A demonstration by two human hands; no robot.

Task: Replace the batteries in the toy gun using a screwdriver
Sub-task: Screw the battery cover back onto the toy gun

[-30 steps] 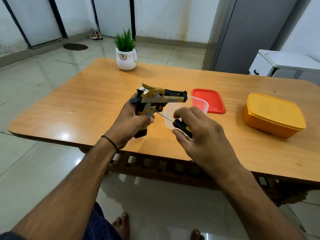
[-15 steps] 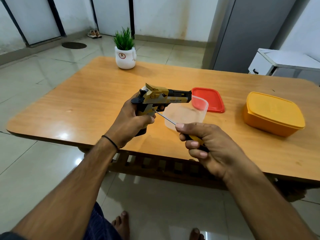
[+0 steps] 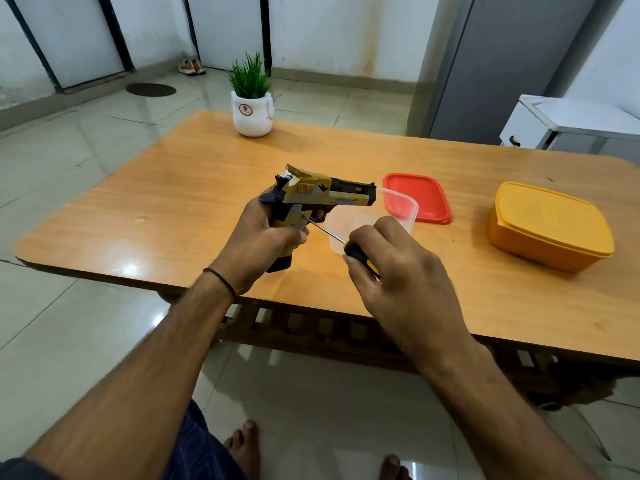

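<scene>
The left grip (image 3: 258, 237) wraps the toy gun (image 3: 322, 197) by its handle, above the desk (image 3: 173, 209). The right grip (image 3: 398, 271) pinches the screwdriver (image 3: 358, 256), tip against the gun just beyond the left thumb. Angled so, the tip may slip from the screw and scar plastic or jab that thumb.

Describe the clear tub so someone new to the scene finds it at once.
Start at the wooden table. Near its middle, just beyond the right hand, sits the clear tub, next to the red lid. Unlike the closed orange box further right, it is see-through and has no lid on.
</scene>
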